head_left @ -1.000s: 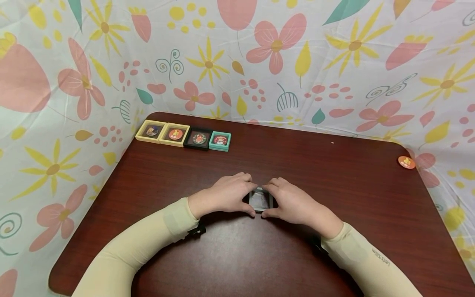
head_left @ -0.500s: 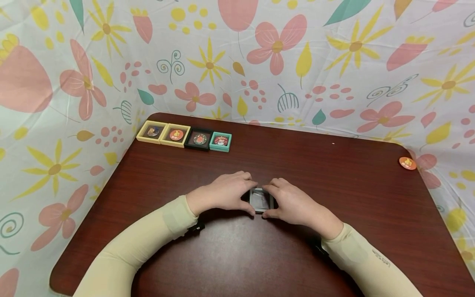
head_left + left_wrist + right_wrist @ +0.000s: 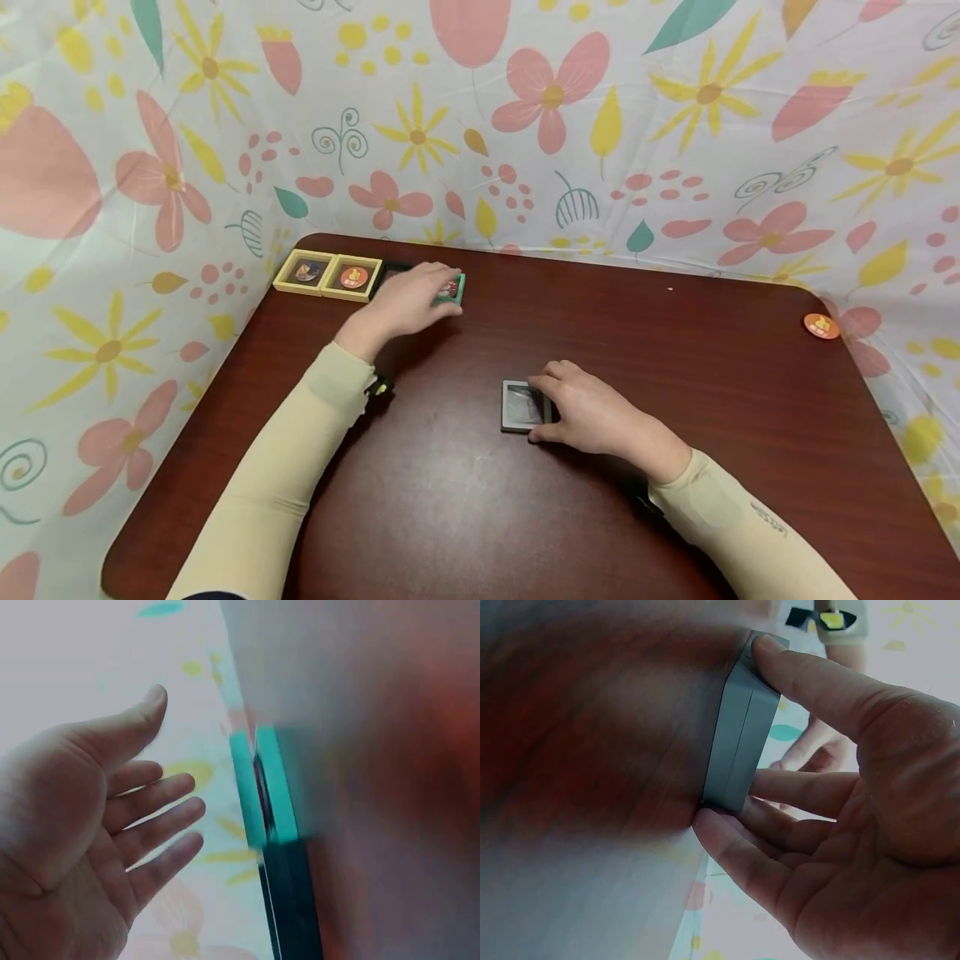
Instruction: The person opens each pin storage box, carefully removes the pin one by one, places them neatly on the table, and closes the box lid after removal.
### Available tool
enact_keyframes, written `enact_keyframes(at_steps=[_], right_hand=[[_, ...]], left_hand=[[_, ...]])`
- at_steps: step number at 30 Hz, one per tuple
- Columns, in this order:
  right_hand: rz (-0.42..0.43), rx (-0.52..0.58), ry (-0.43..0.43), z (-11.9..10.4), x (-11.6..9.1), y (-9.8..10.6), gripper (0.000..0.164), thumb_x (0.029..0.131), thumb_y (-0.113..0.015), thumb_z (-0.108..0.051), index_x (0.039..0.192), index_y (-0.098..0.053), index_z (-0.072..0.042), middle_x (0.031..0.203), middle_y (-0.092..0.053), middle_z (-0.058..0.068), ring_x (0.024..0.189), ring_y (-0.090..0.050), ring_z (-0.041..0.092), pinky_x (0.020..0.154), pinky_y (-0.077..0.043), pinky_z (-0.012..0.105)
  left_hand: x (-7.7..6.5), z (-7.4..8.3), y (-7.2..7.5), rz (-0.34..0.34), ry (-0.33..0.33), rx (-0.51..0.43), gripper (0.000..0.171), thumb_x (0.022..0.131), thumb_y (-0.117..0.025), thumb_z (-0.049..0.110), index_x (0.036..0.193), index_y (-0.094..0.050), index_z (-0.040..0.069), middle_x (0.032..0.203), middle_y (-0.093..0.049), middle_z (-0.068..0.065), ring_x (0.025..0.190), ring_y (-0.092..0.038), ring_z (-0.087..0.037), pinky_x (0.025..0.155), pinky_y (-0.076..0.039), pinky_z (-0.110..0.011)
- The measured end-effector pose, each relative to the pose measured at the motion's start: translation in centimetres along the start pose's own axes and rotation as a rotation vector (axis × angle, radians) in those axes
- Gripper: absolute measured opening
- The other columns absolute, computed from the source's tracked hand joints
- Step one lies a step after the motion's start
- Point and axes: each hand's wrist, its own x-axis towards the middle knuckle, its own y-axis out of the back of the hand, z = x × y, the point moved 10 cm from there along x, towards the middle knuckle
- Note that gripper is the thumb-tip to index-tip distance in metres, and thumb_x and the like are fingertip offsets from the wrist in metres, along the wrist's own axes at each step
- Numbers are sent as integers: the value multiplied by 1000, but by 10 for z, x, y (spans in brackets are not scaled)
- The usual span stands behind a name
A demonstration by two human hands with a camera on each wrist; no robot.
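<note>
A small grey square display frame [image 3: 519,407] with a clear window lies on the table. My right hand [image 3: 588,410] holds its right side, and the right wrist view has the thumb on one edge of the grey frame [image 3: 739,742] and the fingers at the opposite one. My left hand [image 3: 407,302] hovers over the right end of the row of frames, partly hiding the teal frame [image 3: 457,287] and the black frame [image 3: 386,273]. In the left wrist view its fingers are spread apart from the teal frame [image 3: 264,791], with a gap between them.
Two yellow frames, one at the corner [image 3: 303,272] and one beside it [image 3: 351,277], stand at the table's back left, each with a round badge inside. An orange round badge [image 3: 822,326] lies near the right edge. Floral cloth [image 3: 555,167] hangs behind the table [image 3: 637,333].
My left hand has let go of the grey frame and moved up and left to the teal frame. My right hand stays on the grey frame.
</note>
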Motion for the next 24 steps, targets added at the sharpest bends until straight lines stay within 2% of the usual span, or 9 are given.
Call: enact_keyframes(at_steps=[4,8,13,16,24], right_hand=[[8,-1,3,-1,0,0,71,72,-83,-49,124,-63,-4,106,-54,1,97,-49,16,82,-47,33],[9,3,5,-2,0,0,71,72,-83,-49,124,-63,-4,106,-54,1,98,-49,16,82,-47,33],[7,-10,11,-2,1,-1,71,72,-83,-50,124,-63,-5,106,-54,1,98,-49,16,81,-47,33],[9,-18,10,-2,1,0,71,72,-83,-51,123,-64,-6,106,-54,0,98,-49,16,81,-48,33],[11,-16,10,0,-1,0,71,72,-83,-50,123,-63,-5,105,-53,0,96,-49,16,79,-48,33]], left_hand=[[8,-26,-2,-40,72,-19,68,95,-60,48,149,-41,10,148,-44,-8,137,-35,-23,106,-35,-41],[15,-38,-12,-102,98,-33,69,96,-60,44,152,-37,11,152,-39,-8,140,-32,-24,111,-27,-40],[17,-42,-20,-144,90,-13,69,95,-63,41,151,-37,10,153,-38,-8,140,-31,-23,115,-16,-42],[18,-41,-23,-140,79,2,67,95,-64,39,150,-39,9,152,-40,-8,140,-32,-21,116,-12,-43],[25,-32,-27,-96,55,46,61,91,-70,37,142,-50,9,140,-53,-6,130,-45,-21,116,-15,-42]])
